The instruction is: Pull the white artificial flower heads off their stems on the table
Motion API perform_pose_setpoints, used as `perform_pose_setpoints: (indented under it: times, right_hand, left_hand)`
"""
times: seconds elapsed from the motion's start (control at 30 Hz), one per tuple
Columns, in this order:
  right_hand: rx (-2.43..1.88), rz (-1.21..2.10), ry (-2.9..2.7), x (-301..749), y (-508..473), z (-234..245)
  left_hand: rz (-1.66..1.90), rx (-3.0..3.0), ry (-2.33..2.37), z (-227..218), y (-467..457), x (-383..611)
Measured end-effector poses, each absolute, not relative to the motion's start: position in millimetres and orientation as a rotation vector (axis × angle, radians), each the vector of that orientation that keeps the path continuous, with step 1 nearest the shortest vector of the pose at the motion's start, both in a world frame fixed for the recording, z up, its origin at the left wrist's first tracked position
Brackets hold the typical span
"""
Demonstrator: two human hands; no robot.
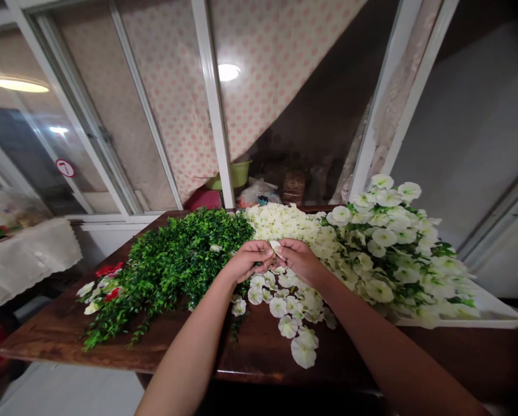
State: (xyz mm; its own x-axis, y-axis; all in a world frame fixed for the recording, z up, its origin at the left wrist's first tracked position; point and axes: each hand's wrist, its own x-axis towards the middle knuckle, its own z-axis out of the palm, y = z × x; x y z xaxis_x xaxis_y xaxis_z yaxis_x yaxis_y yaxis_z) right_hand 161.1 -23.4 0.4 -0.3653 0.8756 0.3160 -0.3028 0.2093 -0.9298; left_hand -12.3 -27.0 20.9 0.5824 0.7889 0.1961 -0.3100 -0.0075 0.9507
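My left hand (248,260) and my right hand (300,260) meet above the dark wooden table (68,335), fingers pinched together on a small white artificial flower (276,247) held between them. Below the hands lies a loose spread of white flowers (291,315). A heap of green leafy sprigs (172,266) lies to the left of my left hand. Behind the hands is a pile of small cream flowers (280,222). To the right lies a big bunch of white flowers on green stems (397,254).
A few red and white flowers (105,283) lie at the table's left end. A white board (496,312) sits under the big bunch. Window frames and a dotted curtain (250,86) stand behind. A green basin (237,173) and bags sit beyond the table.
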Motion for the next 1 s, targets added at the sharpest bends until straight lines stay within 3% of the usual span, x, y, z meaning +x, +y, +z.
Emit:
perform_pose_setpoints:
  times: [0.43,1.0]
  right_hand:
    - [-0.693,1.053,-1.488,159,-31,11]
    - [-0.656,1.059,-1.585,159,-31,4]
  left_hand:
    - [0.902,1.249,0.456,21,-28,-8]
    - [0.909,1.247,0.379,11,-24,-7]
